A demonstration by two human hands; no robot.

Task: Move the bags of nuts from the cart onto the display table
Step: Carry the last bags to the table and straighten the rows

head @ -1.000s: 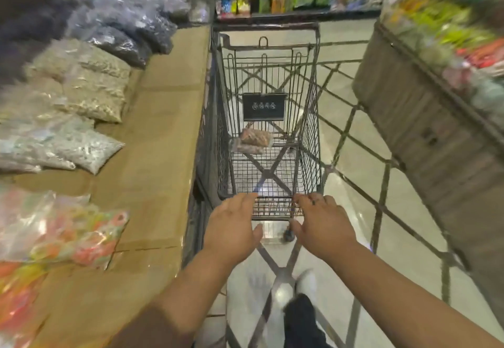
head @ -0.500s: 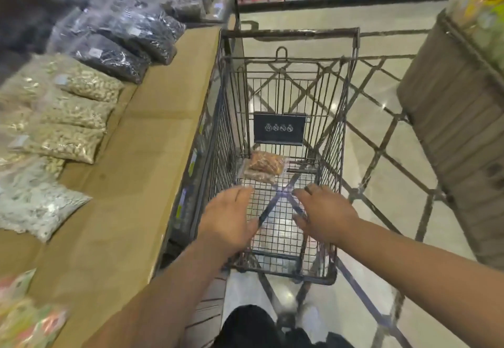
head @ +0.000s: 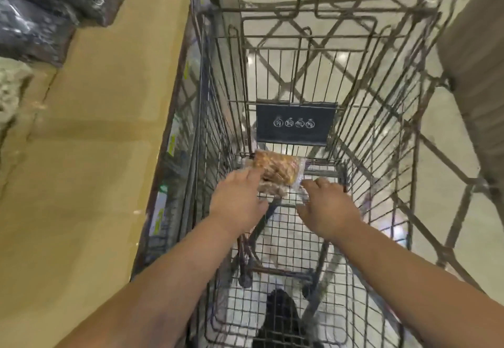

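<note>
Two clear bags of brown nuts [head: 275, 170] lie stacked on the wire floor of the cart [head: 387, 118], just below a black sign [head: 296, 124]. Both my arms reach down into the cart basket. My left hand [head: 237, 200] touches the left side of the bags with its fingers stretched out. My right hand [head: 327, 206] has its fingertips at the clear plastic edge on the right. Neither hand has plainly closed around a bag. The display table [head: 95, 129], covered in tan cardboard, runs along the cart's left side.
Dark bagged goods [head: 41, 7] lie at the table's far left corner, with pale bags [head: 11, 88] below them at the frame edge. A woven display stand [head: 477, 61] rises right of the cart. Tiled floor shows through the wire.
I have leaned in over the cart. Both hands left the near rim and moved forward and down to the bags of nuts.
</note>
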